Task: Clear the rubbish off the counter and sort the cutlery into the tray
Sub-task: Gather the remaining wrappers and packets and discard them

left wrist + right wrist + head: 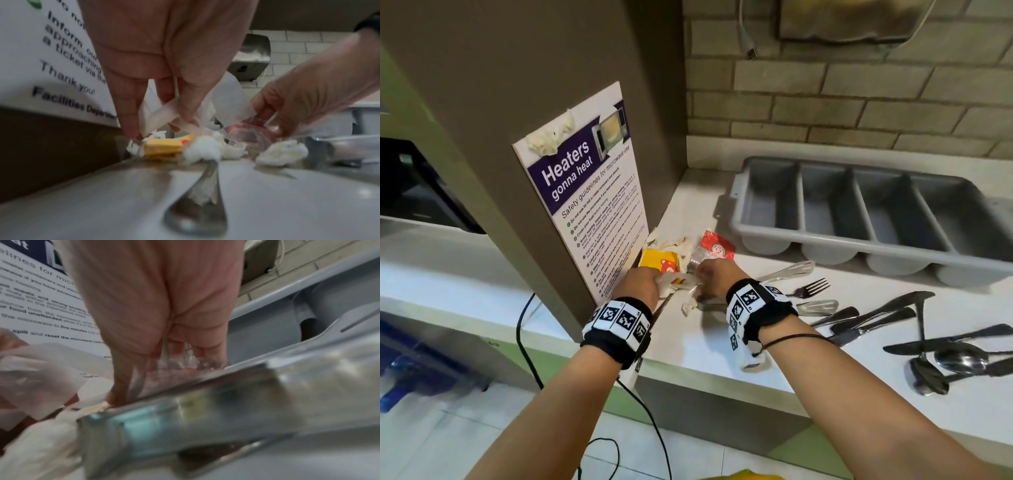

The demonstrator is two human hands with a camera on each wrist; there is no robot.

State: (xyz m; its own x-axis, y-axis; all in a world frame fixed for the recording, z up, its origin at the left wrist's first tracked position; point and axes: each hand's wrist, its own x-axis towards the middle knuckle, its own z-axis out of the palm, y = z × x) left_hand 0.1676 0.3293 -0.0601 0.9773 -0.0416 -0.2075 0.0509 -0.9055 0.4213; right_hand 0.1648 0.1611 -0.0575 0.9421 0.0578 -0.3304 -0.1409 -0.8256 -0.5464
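Note:
Rubbish lies in the counter corner: a yellow packet, a red sachet, crumpled tissue and a clear plastic wrapper. My left hand pinches a strip of white paper between thumb and fingers just above the yellow packet. My right hand, beside it, grips the clear wrapper, seen crinkled with red behind it under its fingers. The grey four-compartment cutlery tray stands at the back right with nothing in it.
Cutlery lies loose on the white counter: a fork, slotted tongs, knives and spoons to the right. A spoon lies under my left wrist. A brown cabinet with a microwave notice walls the left.

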